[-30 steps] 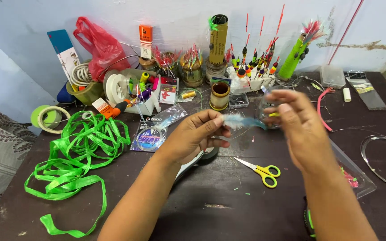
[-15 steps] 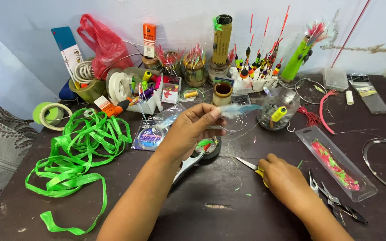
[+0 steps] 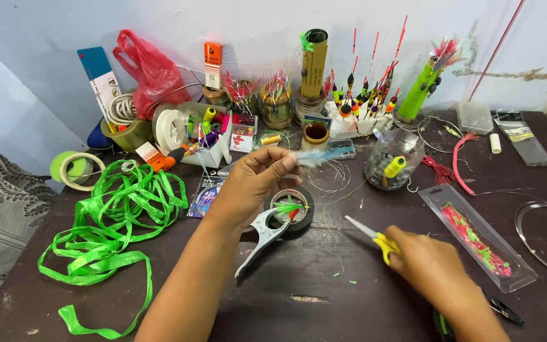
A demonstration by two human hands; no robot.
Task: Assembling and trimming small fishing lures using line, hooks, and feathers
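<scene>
The right hand (image 3: 435, 269) lies low on the dark counter (image 3: 324, 310), nearest the camera. Its grip is wrapped around the yellow handles of a pair of scissors (image 3: 375, 237); the blades point up and to the left, resting on or just above the counter — which of the two cannot be told. Just beside this hand, to its right, lies a long clear plastic case (image 3: 479, 237) with pink and green bits inside.

The left hand (image 3: 254, 183) is raised above the counter, further from the camera. Its grip is pressed together on the base of a pale blue feather (image 3: 318, 156), thumb against fingertips, with the feather pointing right. Thin wire or line trails from the pinch point. Below this hand, a metal spring clamp (image 3: 262, 239) rests on the counter, its jaws touching a roll of black tape (image 3: 291, 208).

To the left lies a loose heap of bright green ribbon (image 3: 118, 218) — beside it, a green tape roll (image 3: 74, 170). Further back, a clear jar (image 3: 392, 166) holds small weights and a yellow float. Along the wall stand fishing floats (image 3: 359, 95), a tall cardboard tube (image 3: 314, 63) and a red plastic bag (image 3: 150, 69).
</scene>
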